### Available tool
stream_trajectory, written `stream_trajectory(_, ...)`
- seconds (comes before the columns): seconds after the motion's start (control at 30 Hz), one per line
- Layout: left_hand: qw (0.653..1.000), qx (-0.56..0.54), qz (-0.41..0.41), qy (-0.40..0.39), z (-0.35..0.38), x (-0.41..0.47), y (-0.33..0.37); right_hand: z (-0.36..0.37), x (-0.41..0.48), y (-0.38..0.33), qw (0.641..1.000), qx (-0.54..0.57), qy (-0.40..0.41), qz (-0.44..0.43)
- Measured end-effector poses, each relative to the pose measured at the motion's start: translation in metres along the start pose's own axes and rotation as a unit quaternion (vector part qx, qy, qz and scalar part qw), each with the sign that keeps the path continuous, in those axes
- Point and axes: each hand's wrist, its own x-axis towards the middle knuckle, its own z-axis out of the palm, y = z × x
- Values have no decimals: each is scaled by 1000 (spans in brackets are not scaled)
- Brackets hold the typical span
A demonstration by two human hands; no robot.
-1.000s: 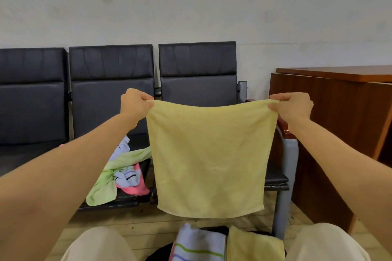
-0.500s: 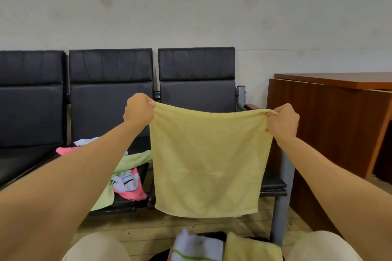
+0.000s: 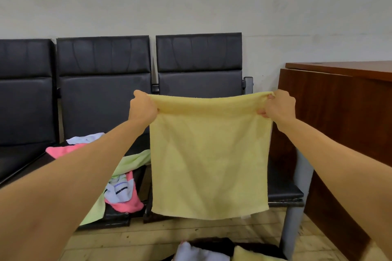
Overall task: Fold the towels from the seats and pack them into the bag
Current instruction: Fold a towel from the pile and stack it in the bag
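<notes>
Towel edge is what differs from half a second ago: the top of the yellow towel (image 3: pixel 209 161) now lies rolled over into a thick band between the two hands, where before it ran as a single thin edge; the hands sit slightly lower against the seat backs, and the view has dipped, so less of the bag shows at the bottom.

Counted: three black seats (image 3: pixel 104 91) in a row against the wall; one yellow towel held up in front of the right-hand seat; one heap of loose towels (image 3: pixel 123 184) on the middle seat, pink, pale green and white, the number in it not clear; two folded towels, one white (image 3: pixel 191 252) and one yellow (image 3: pixel 248 254), in the dark bag (image 3: pixel 214 243) on the floor at the bottom edge; one wooden desk (image 3: pixel 339 99) to the right.

Left hand (image 3: pixel 143 108) grips the towel's upper left corner, fingers curled tight round the rolled cloth; right hand (image 3: pixel 279 105) pinches the upper right corner, thumb and fingers closed on it; the towel hangs flat and square between them, clear of the floor.
</notes>
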Motion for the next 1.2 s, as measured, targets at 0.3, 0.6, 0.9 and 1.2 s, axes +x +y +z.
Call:
stream_trajectory(0.3, 998, -12, -34, -56, 66, 7, -89, 66, -22, 80, 998, 5, -54, -31)
stream_trajectory(0.6, 989, 22, -61, -135, 103, -76, -177, 97, -99, 186, 969, -131, -200, -56)
stream_trajectory(0.9, 997, -16, 15, -79, 80, -70, -189, 87, -88, 169, 975, -127, -124, -134)
stream_trajectory(1.2, 977, 58, 76, -191, 59, -84, -194, 57, -104, 178, 949, -107, -190, -226)
